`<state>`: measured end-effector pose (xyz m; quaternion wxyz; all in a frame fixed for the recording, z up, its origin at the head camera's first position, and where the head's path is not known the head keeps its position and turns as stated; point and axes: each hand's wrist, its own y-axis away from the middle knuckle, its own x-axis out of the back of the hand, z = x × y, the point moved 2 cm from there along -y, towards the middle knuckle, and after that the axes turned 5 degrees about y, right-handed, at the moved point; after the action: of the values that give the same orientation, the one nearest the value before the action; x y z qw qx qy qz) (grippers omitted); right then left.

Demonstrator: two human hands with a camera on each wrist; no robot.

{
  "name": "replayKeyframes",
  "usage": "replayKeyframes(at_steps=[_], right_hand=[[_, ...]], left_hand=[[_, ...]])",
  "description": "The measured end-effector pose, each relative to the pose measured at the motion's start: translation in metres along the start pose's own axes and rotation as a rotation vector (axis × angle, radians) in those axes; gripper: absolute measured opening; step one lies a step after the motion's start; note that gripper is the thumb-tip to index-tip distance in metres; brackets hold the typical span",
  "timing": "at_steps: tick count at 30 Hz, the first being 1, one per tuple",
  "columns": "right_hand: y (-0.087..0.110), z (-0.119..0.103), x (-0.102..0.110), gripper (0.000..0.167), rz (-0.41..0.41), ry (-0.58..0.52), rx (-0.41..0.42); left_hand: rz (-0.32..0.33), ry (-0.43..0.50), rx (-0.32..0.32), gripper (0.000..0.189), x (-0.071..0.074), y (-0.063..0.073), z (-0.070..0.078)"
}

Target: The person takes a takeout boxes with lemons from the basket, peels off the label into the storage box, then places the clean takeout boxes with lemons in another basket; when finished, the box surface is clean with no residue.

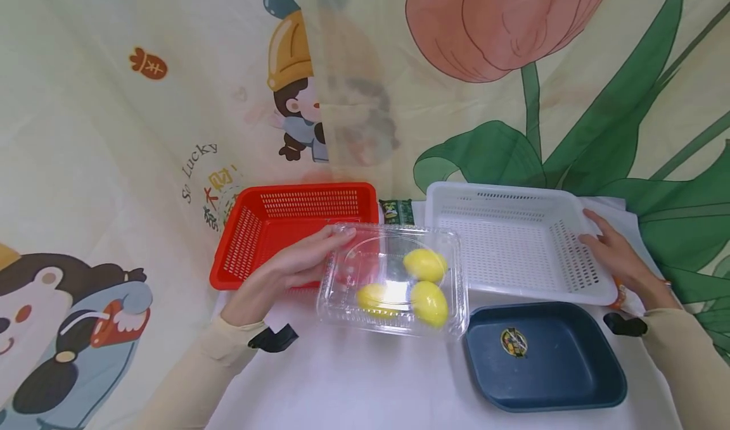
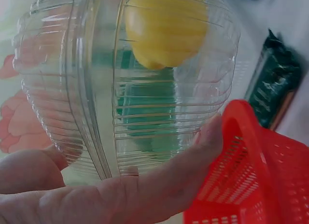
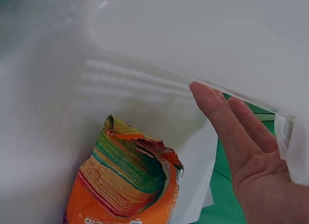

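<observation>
A clear plastic clamshell box (image 1: 353,313) with three lemons (image 1: 424,265) inside is held by my left hand (image 1: 305,256) at its left end. Up close in the left wrist view, the thumb and fingers wrap the ribbed end of the box, and one lemon (image 2: 166,28) shows through the plastic. The box hangs in front of the red basket (image 1: 228,262) and overlaps it. On the right, my right hand (image 1: 618,259) grips the right rim of the white basket (image 1: 507,252). Its straight-looking fingers (image 3: 227,122) reach along the basket's underside in the right wrist view.
A dark blue tray (image 1: 547,379) with a round sticker lies at the front right. Between the two baskets sits a small dark green packet (image 1: 397,212). An orange patterned bag (image 3: 125,180) stands below the white basket's right end. Printed cloth (image 1: 365,101) hangs behind.
</observation>
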<state>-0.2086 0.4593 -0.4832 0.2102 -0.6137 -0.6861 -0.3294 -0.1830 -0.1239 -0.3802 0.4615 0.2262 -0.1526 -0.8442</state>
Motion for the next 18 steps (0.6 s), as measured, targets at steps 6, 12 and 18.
replayKeyframes(at_steps=[6,12,18], right_hand=[[0.001,0.002,0.0,0.072,0.001,0.008,-0.004],[-0.001,0.001,0.001,0.072,0.013,0.026,0.032],[0.0,-0.002,0.002,0.071,0.012,0.037,0.024]], left_hand=[[-0.027,0.014,-0.001,0.059,-0.017,-0.029,0.022],[-0.069,0.023,-0.006,0.053,-0.033,-0.053,0.039],[-0.135,0.004,0.0,0.047,-0.051,-0.08,0.055]])
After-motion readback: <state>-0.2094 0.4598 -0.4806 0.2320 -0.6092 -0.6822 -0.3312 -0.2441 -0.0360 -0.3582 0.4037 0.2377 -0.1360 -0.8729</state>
